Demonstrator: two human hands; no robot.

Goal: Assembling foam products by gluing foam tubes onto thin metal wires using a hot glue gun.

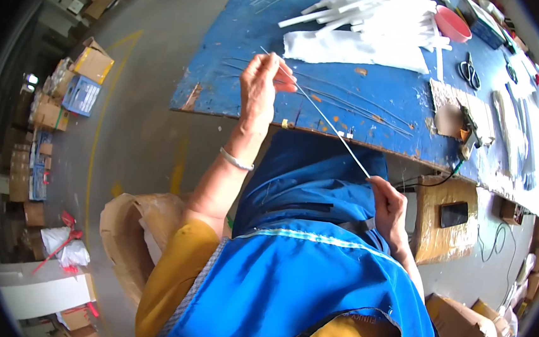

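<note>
My left hand point(260, 85) is raised over the near edge of the blue worktable point(383, 95), fingers pinched on the upper end of a long thin white rod point(330, 124). The rod slants down to the right to my right hand point(388, 206), which grips its lower end above my blue apron point(303, 260). Several thin wires point(350, 102) lie on the table just beyond my left hand. A pile of white tubes point(370, 12) and a white sheet point(355, 48) lie farther back.
A pink bowl point(452, 23), scissors point(470, 73) and cardboard pieces point(457, 110) sit at the table's right. A cardboard box point(445, 223) with a dark phone on it stands beside my right hand. An open carton point(128, 233) stands at my left, stacked boxes point(67, 89) farther left.
</note>
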